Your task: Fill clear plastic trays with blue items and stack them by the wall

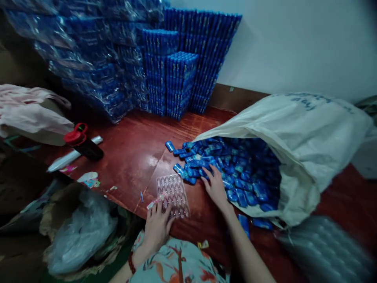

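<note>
My left hand (158,224) lies with its fingers spread at the near left edge of a clear plastic tray with rows of oval hollows (173,190). Small pink and white scraps (155,202) show by its fingertips. My right hand (215,186) reaches over a heap of small blue wrapped packets (235,157), fingers apart and touching the nearest ones. No packet shows clearly lifted in it. The heap spills out of the mouth of a big white woven sack (306,118) lying on its side.
Tall stacks of blue packs (181,78) stand at the back, some wrapped in clear film (88,59). On the red-brown table (132,145) is a dark bottle with a red lid (88,145). Clear trays (326,247) lie at lower right; an open carton with plastic bags (82,232) stands lower left.
</note>
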The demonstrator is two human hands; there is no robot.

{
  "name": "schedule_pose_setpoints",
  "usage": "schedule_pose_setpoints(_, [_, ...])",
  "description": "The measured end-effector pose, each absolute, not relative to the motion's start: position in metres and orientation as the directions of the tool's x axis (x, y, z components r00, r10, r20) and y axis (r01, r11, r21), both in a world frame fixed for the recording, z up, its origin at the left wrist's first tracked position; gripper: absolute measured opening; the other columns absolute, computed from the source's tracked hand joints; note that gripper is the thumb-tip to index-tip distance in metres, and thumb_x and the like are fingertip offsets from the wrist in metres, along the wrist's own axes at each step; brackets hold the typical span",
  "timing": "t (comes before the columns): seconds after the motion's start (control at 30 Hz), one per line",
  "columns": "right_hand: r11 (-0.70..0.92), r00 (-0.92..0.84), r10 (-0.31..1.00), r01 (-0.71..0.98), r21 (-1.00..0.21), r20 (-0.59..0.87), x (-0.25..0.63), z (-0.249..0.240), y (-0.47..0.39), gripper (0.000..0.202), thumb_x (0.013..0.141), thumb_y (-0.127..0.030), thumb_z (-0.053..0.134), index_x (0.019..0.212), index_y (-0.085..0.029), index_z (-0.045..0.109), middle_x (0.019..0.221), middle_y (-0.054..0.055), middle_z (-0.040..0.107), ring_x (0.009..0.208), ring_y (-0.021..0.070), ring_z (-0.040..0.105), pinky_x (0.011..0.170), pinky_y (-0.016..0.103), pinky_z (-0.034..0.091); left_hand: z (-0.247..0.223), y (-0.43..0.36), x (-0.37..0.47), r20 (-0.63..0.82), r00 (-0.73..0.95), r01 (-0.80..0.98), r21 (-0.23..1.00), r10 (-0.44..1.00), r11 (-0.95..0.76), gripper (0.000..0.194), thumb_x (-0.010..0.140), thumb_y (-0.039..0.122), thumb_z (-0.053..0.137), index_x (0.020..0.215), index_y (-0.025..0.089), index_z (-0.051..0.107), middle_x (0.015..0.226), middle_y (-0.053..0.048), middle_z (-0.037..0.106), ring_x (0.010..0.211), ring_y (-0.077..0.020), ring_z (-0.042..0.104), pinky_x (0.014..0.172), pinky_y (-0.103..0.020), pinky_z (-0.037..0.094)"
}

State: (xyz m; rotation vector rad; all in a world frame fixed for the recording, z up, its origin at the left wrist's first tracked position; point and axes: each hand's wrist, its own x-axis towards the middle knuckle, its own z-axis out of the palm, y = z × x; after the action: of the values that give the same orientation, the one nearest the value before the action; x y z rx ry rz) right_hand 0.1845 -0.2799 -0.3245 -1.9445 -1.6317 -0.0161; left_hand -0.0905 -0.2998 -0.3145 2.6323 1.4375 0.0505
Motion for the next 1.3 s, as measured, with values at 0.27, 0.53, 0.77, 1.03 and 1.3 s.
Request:
schedule_pose_setpoints(0.27, [-0.224,0.264,0.947,0.952,-0.211,0.186,0.188,-0.312,-0.261,0.041,0.088,-0.035,0.05,0.127,-0.022,0.053,0.14,0.016,0.037,0.129,0.036,0.029,0.094,0.056,0.036,-0.317,-0.302,-0.079,-0.269,0.711,0.698,0.373,0.649,-0.611,0.043,0.088,0.026,0.048,0.13,0.017,0.046,0.112,-0.014,0.062,0.096,-0.0244,0.062,0.081,-0.035,0.051])
schedule_pose_setpoints(0.53, [-0.226,0.313,0.912,0.924,-0.31,0.267,0.169,-0.295,-0.289,0.036,0.088,-0.016,0.042,0.119,-0.023,0.06,0.125,0.013,0.051,0.113,0.0272,0.045,0.089,0.046,0.042,-0.293,-0.271,-0.061,0.051,0.804,0.421,0.655,0.592,-0.628,0.028,0.093,0.023,0.039,0.115,0.022,0.056,0.104,-0.008,0.064,0.098,-0.0199,0.058,0.087,-0.034,0.048])
schedule_pose_setpoints(0.77, [-0.067,0.084,0.995,0.956,-0.285,0.046,0.148,-0.291,-0.246,0.038,0.089,-0.017,0.044,0.126,-0.02,0.051,0.114,0.011,0.054,0.093,0.0205,0.058,0.075,0.029,0.046,-0.305,-0.214,-0.042,0.203,0.725,0.442,0.596,0.659,-0.67,0.019,0.091,0.021,0.043,0.095,0.016,0.061,0.096,-0.008,0.06,0.09,-0.0202,0.054,0.082,-0.036,0.047])
schedule_pose_setpoints(1.03, [-0.151,0.155,0.988,0.963,-0.223,-0.001,0.175,-0.293,-0.248,0.032,0.086,-0.027,0.05,0.117,-0.018,0.049,0.114,0.012,0.052,0.075,0.0178,0.061,0.061,0.027,0.044,-0.299,-0.197,0.014,0.069,0.856,0.432,0.45,0.512,-0.782,0.021,0.084,0.022,0.057,0.104,0.015,0.058,0.106,-0.012,0.057,0.1,-0.0269,0.051,0.085,-0.042,0.045])
schedule_pose_setpoints(1.3, [-0.256,0.693,0.711,0.412,-0.874,0.118,0.177,-0.301,-0.307,0.042,0.082,-0.047,0.051,0.112,-0.017,0.052,0.083,0.005,0.064,0.067,0.018,0.061,0.064,0.032,0.05,-0.292,-0.182,0.042,-0.065,0.921,0.378,0.396,0.385,-0.837,0.023,0.088,0.015,0.043,0.105,0.009,0.057,0.105,-0.016,0.057,0.095,-0.0272,0.058,0.081,-0.04,0.048])
